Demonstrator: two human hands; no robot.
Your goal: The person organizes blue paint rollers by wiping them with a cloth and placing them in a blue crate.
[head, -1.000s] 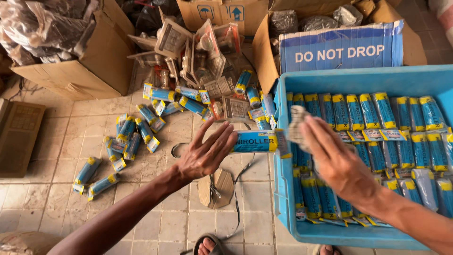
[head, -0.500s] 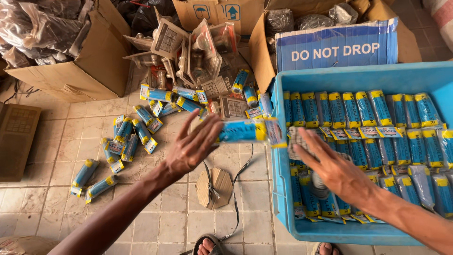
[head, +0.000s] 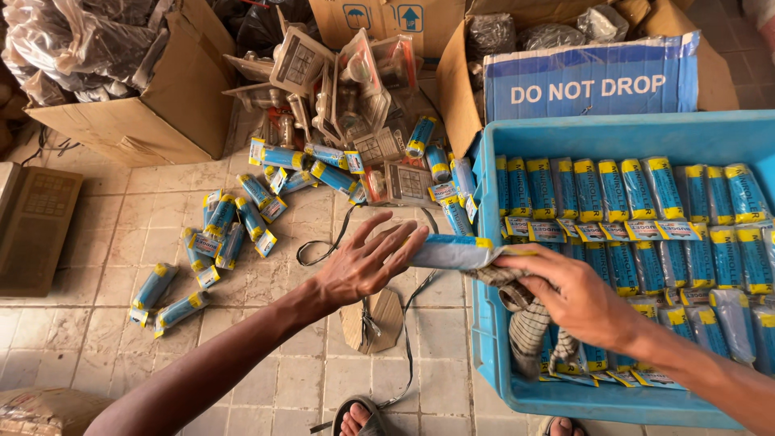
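A blue packet (head: 452,252) with a yellow end lies across the left rim of the blue plastic crate (head: 597,133). My left hand (head: 367,262) is spread flat, its fingertips touching the packet's left end. My right hand (head: 575,300) reaches from the right over the crate. It grips a striped cloth (head: 526,329) and pinches it against the packet's right end. The rest of the cloth hangs down inside the crate. Rows of matching blue and yellow packets (head: 638,190) fill the crate.
Loose packets (head: 230,218) lie scattered on the tiled floor. Clear blister packs (head: 339,89) are piled behind them, between open cardboard boxes (head: 173,97). A black cord (head: 323,242) and a cardboard scrap (head: 373,319) lie below my left hand. A sandalled foot (head: 355,420) shows at the bottom.
Both hands and the packet have come lower and closer to me. The cloth now hangs below my right hand instead of sitting bunched on the packet's end.
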